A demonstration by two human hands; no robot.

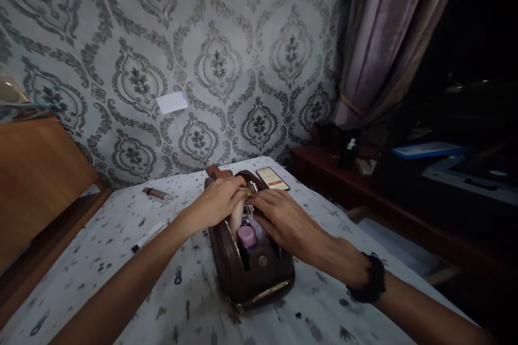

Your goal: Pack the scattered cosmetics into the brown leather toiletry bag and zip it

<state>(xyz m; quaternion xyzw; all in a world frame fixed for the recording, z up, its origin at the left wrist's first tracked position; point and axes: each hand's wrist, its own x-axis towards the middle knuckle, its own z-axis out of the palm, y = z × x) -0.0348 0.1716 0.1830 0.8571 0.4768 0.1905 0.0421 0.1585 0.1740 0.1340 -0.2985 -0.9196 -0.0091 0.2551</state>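
A dark brown zip bag (226,259) lies unzipped on the bed in front of me, its gold zipper edges spread apart. Inside it a pink-capped container (246,236) and several shiny tubes or bottles are packed together. My left hand (220,200) reaches over the bag's left rim with its fingers curled into the opening. From the right, my right hand (287,221) comes over the other rim, fingers bent and closed among the contents. The fingertips of both hands are close together near the bag's far end. What they pinch there is partly hidden.
A phone (273,179) with a lit screen lies beyond the bag. Left of the bag are a silver and brown tube (157,194) and a thin white stick-like item (149,236). Wooden furniture (44,167) borders the left, a dark red ledge (319,172) the right.
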